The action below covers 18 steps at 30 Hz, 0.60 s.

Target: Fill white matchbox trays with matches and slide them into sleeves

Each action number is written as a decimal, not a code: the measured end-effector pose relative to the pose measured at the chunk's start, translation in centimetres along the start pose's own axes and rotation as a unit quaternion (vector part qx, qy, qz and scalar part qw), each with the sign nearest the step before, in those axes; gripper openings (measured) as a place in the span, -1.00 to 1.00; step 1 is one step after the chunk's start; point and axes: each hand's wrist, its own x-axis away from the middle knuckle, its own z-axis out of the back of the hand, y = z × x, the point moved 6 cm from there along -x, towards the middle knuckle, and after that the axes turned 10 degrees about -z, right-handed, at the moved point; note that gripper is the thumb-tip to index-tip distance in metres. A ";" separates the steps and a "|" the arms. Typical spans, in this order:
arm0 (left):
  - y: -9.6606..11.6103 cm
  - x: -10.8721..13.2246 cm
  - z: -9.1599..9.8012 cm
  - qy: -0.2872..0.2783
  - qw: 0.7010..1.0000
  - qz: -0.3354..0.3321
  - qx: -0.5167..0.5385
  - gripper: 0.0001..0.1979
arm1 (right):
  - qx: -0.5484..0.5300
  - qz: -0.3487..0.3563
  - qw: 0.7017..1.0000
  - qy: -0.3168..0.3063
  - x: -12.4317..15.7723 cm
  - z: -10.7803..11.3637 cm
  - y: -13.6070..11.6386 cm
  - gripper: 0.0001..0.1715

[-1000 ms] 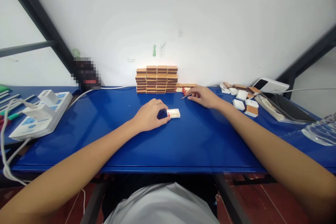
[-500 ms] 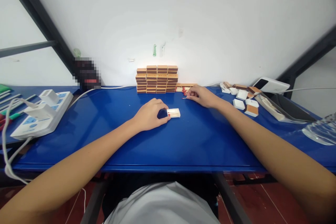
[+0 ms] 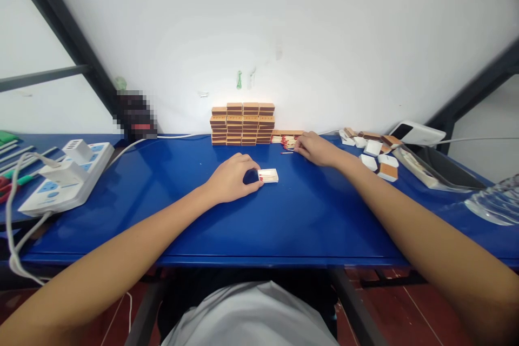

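the left hand (image 3: pixel 231 179) grips one end of a small, white, open rectangular matchbox tray (image 3: pixel 271 173) between thumb and fingers; the tray lies on the glossy blue bench (image 3: pixel 279 221) with a few red-tipped matchsticks inside. the right hand (image 3: pixel 317 148) has its fingertips bunched just beside a single thin, red-headed wooden match (image 3: pixel 287 153); whether they hold it i cannot tell. behind that match is a heap of pale, red-tipped wooden matches (image 3: pixel 288 141), right of stacked brown-and-tan cardboard matchboxes (image 3: pixel 242 125).
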 end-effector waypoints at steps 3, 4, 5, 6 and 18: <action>0.0 0.0 0.0 0.001 1.000 0.000 0.000 -0.69 | -0.027 0.008 1.000 0.011 0.1 0.2 -0.9 -0.80; 0.0 0.0 0.0 0.004 1.000 -0.001 0.000 -0.70 | -0.035 0.013 0.999 0.013 0.2 0.2 -1.2 -0.79; 0.1 0.0 0.0 0.006 1.000 -0.002 0.000 -0.71 | -0.041 0.018 0.999 0.013 0.2 0.3 -1.4 -0.79; 0.1 0.0 0.0 0.008 1.000 -0.003 0.000 -0.71 | -0.043 0.022 0.999 0.011 0.3 0.2 -1.7 -0.79; 0.1 -0.1 0.0 0.001 1.000 0.001 -0.002 -0.70 | -0.091 0.022 0.995 -0.020 0.3 -0.6 -2.1 -0.76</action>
